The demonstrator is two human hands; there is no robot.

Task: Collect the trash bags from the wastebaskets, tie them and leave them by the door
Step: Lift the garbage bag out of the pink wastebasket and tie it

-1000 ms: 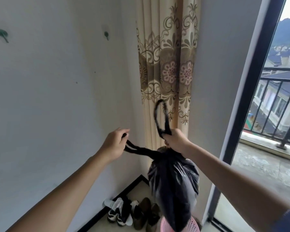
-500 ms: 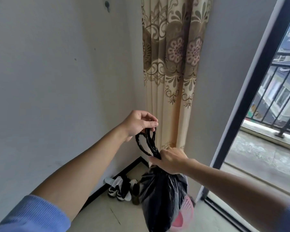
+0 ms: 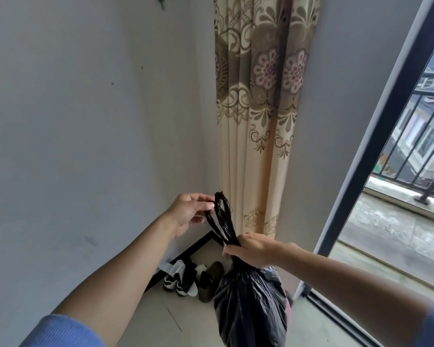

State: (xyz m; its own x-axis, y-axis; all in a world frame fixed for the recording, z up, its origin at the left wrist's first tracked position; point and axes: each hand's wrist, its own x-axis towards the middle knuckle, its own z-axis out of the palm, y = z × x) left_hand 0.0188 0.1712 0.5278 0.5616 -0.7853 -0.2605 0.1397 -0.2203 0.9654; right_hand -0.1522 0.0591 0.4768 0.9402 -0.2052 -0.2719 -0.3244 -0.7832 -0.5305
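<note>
In front of the patterned beige curtain (image 3: 261, 121), the left hand (image 3: 188, 214) has uncurled since half a second ago, its fingertips now pinching the twisted handle loops (image 3: 221, 216). The right hand (image 3: 253, 250) grips the neck of the glossy black plastic trash bag (image 3: 251, 304), which hangs bulging below the curtain's hem.

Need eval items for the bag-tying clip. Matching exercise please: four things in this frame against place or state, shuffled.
Things:
1 trash bag
2 curtain
3 shoes
4 left hand

Place or state:
A on the floor, in the corner
B pinches the bag's handles
C beige, flower pattern, hanging
D black, gripped at the neck by the right hand

Pairs: 1-D, 2-C, 3-A, 4-B
</note>
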